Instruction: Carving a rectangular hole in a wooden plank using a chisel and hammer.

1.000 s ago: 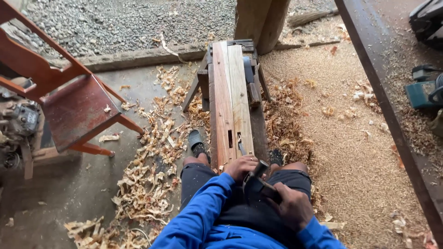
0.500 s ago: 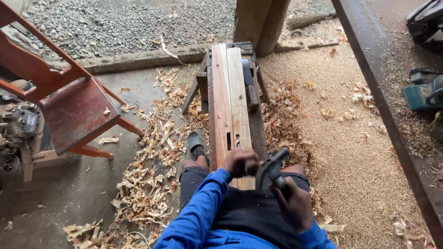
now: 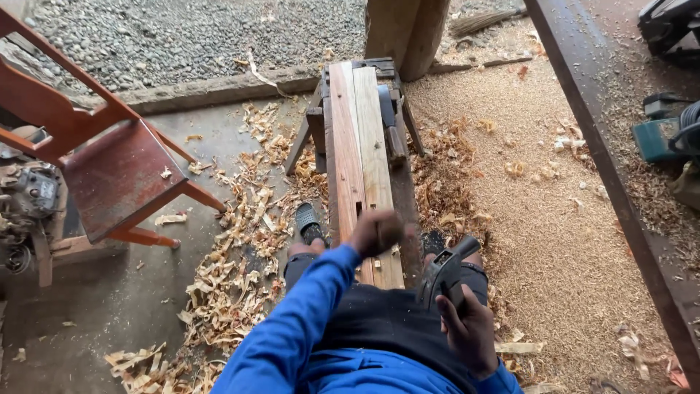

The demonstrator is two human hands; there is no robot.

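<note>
Down by the lap, the right hand (image 3: 470, 328) clenches a hammer (image 3: 445, 271) just right of the plank (image 3: 361, 168) (running lengthwise away), where the nearer left hand (image 3: 375, 232) rests fisted, its contents indiscernible.

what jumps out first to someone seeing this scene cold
A claw hammer in the right hand, at the near end of a long wooden plank on a narrow bench. The left hand rests on the plank. Pale wood shavings litter the floor left of it.
</note>
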